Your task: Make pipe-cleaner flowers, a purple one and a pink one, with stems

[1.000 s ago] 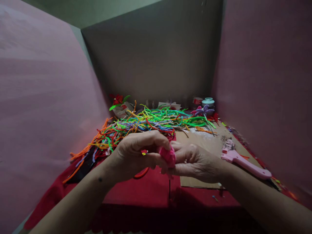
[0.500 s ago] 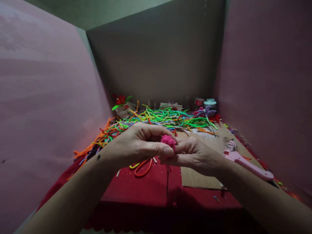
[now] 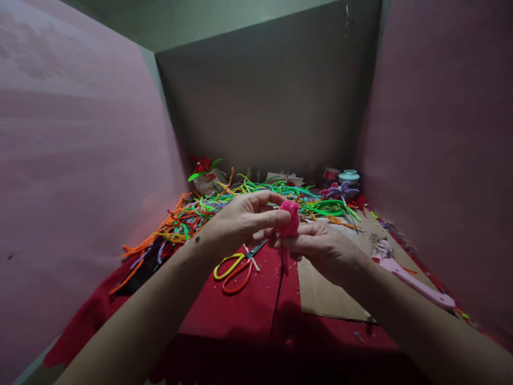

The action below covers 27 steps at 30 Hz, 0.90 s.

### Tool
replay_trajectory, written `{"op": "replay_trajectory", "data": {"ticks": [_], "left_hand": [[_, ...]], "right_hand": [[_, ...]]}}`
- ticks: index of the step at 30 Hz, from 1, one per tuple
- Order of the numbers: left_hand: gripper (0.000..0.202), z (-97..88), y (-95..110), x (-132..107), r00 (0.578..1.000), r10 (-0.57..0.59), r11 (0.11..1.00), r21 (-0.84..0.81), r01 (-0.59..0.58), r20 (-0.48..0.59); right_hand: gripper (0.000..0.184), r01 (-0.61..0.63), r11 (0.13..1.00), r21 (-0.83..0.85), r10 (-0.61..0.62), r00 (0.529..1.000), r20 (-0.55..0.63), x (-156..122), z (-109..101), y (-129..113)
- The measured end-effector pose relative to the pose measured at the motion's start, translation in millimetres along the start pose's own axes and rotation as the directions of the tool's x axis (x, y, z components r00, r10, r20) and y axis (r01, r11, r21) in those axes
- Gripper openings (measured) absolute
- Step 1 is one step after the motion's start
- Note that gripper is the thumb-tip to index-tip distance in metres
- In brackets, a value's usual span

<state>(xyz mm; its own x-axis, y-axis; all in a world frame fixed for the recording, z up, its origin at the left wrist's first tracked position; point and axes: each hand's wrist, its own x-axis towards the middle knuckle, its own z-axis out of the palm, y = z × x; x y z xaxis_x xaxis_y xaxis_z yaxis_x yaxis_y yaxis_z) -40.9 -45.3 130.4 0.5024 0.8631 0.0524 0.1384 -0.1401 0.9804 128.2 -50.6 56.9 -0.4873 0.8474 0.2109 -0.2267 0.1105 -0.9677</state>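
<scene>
Both hands meet above the red cloth (image 3: 240,315) at the middle of the view. My left hand (image 3: 240,222) pinches the top of a small fuzzy pink pipe-cleaner piece (image 3: 289,218) between thumb and fingers. My right hand (image 3: 326,248) is closed on the same piece from below, and a thin pink stem hangs down under it. A big heap of pipe cleaners (image 3: 224,206) in green, orange and other colours lies just behind the hands. Scissors (image 3: 236,264) with yellow and orange handles lie on the cloth below my left hand.
Pink panels stand left and right, a grey panel at the back. A cardboard sheet (image 3: 324,294) lies right of centre. A pink tool (image 3: 412,280) rests at the right. A purple pipe-cleaner flower (image 3: 340,191), a small pale container (image 3: 348,176) and a red flower (image 3: 202,166) sit at the back.
Both hands have risen and moved away from me with the pink piece. The piece now stands more upright with a stem below. The scissors, hidden before, show on the cloth.
</scene>
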Motion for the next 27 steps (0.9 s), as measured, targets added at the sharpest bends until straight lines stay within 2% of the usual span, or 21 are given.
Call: {"op": "replay_trajectory", "data": {"ticks": [2, 4, 6, 7, 9, 10, 11, 12, 13, 15, 18, 21, 24, 27], "left_hand": [[0.028, 5.6, -3.3, -2.7, 0.981, 0.117, 0.991, 0.076, -0.106, -0.158], [0.028, 13.8, -12.9, -7.5, 0.928, 0.248, 0.965, 0.158, -0.211, -0.276], [0.029, 23.7, -28.4, -11.4, 0.902, 0.343, 0.913, 0.318, -0.254, -0.263], [0.029, 28.8, -37.5, -12.1, 0.881, 0.409, 0.849, 0.454, -0.272, -0.237], [0.033, 38.2, -55.2, -10.4, 0.768, 0.614, 0.600, 0.740, -0.303, -0.183], [0.034, 42.0, -62.7, -8.2, 0.689, 0.712, 0.440, 0.850, -0.289, -0.134], [0.032, 45.1, -68.7, -5.3, 0.639, 0.766, 0.285, 0.927, -0.243, -0.068], [0.027, 47.6, -73.3, -2.3, 0.601, 0.799, 0.163, 0.969, -0.187, -0.019], [0.022, 49.4, -76.3, 0.8, 0.584, 0.812, 0.080, 0.987, -0.137, 0.015], [0.016, 51.3, -79.4, 5.8, 0.570, 0.820, -0.013, 0.997, -0.077, 0.055], [0.018, 50.6, -81.8, 10.2, 0.555, 0.827, -0.069, 0.995, -0.065, 0.094], [0.021, 46.5, -85.6, 13.2, 0.550, 0.824, -0.086, 0.989, -0.120, 0.138], [0.018, 41.5, -88.8, 15.0, 0.559, 0.820, 0.004, 0.976, -0.218, 0.121], [0.017, 38.5, -88.4, 13.9, 0.541, 0.840, 0.115, 0.955, -0.274, 0.054]], "right_hand": [[0.016, 0.012, 0.999, 0.034, -0.008, 0.994, -0.105, 0.9, -0.5, 0.3], [0.016, 0.033, 0.996, 0.079, -0.017, 0.980, -0.197, 1.9, 0.2, 0.4], [0.016, 0.064, 0.990, 0.122, -0.029, 0.962, -0.272, 2.8, 2.3, 1.4], [0.017, 0.081, 0.986, 0.144, -0.034, 0.952, -0.304, 3.2, 3.9, 2.4], [0.019, 0.113, 0.977, 0.180, -0.038, 0.926, -0.376, 3.5, 7.5, 5.0], [0.020, 0.122, 0.974, 0.190, -0.034, 0.910, -0.412, 3.4, 9.3, 6.6], [0.021, 0.120, 0.974, 0.192, -0.022, 0.895, -0.446, 3.1, 10.9, 8.2], [0.022, 0.109, 0.976, 0.187, -0.007, 0.880, -0.476, 2.9, 12.2, 9.9], [0.022, 0.096, 0.980, 0.176, 0.005, 0.865, -0.501, 2.6, 13.0, 11.7], [0.022, 0.081, 0.986, 0.144, 0.008, 0.847, -0.531, 2.4, 13.1, 15.0], [0.022, 0.081, 0.991, 0.102, -0.012, 0.838, -0.546, 3.4, 10.9, 18.1], [0.021, 0.091, 0.991, 0.095, -0.025, 0.838, -0.545, 5.0, 9.5, 17.6], [0.024, 0.123, 0.992, 0.034, -0.087, 0.846, -0.527, 5.5, 9.8, 16.2], [0.021, 0.166, 0.985, -0.044, -0.166, 0.853, -0.495, 4.3, 9.8, 16.9]]}}
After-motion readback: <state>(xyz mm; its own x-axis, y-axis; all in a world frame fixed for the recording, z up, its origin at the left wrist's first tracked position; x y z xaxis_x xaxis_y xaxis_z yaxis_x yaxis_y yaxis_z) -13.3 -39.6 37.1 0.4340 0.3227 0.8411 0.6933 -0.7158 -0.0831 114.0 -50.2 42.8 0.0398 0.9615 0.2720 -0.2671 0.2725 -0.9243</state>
